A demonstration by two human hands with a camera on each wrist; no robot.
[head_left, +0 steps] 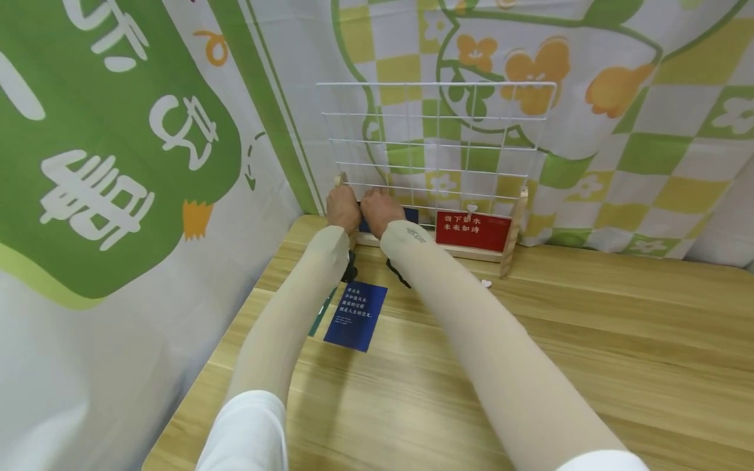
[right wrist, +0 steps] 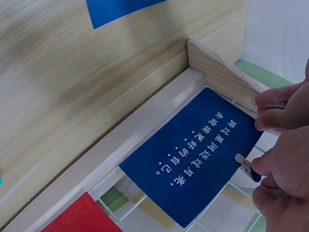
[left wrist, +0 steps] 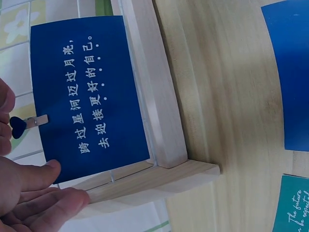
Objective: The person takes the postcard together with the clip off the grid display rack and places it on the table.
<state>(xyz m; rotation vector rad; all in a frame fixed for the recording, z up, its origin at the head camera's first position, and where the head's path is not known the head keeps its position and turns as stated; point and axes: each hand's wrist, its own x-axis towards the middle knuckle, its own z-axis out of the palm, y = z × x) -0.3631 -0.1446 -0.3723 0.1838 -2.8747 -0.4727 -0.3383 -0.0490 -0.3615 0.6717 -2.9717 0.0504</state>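
Note:
A dark blue card [left wrist: 89,96] with white writing stands at the left end of the white wire grid [head_left: 436,84], just over its wooden base [head_left: 478,254]. My left hand [head_left: 343,208] pinches the card's upper corner between thumb and fingers. At the card's top edge sits a small wooden clothespin [left wrist: 37,121] with a dark blue heart. My right hand [head_left: 381,208] pinches this clothespin around its heart end; the wooden tip overlaps the card's edge. From the head camera, both hands hide most of the card.
A red card [head_left: 473,230] hangs on the grid's right part under a white heart clip [head_left: 472,209]. Another blue card [head_left: 356,316] lies on the table, partly over a green card [head_left: 321,314]. A small white heart [head_left: 485,283] lies near the rack's right foot [head_left: 514,235].

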